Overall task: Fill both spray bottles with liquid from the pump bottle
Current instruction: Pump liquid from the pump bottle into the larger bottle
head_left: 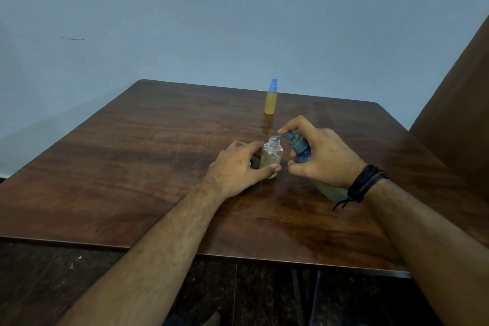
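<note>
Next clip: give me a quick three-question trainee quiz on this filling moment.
1. True or false: the capped spray bottle stands apart from both hands.
2. Which hand steadies the open spray bottle: A) left hand B) right hand?
3. Where does the pump bottle spout point?

Key: 1 true; 2 A; 3 into the open bottle's neck.

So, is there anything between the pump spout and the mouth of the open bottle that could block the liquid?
Nothing visible. The pump bottle spout ends right over the uncapped mouth of the open bottle, which the left hand holds. The right hand grips the pump.
</note>
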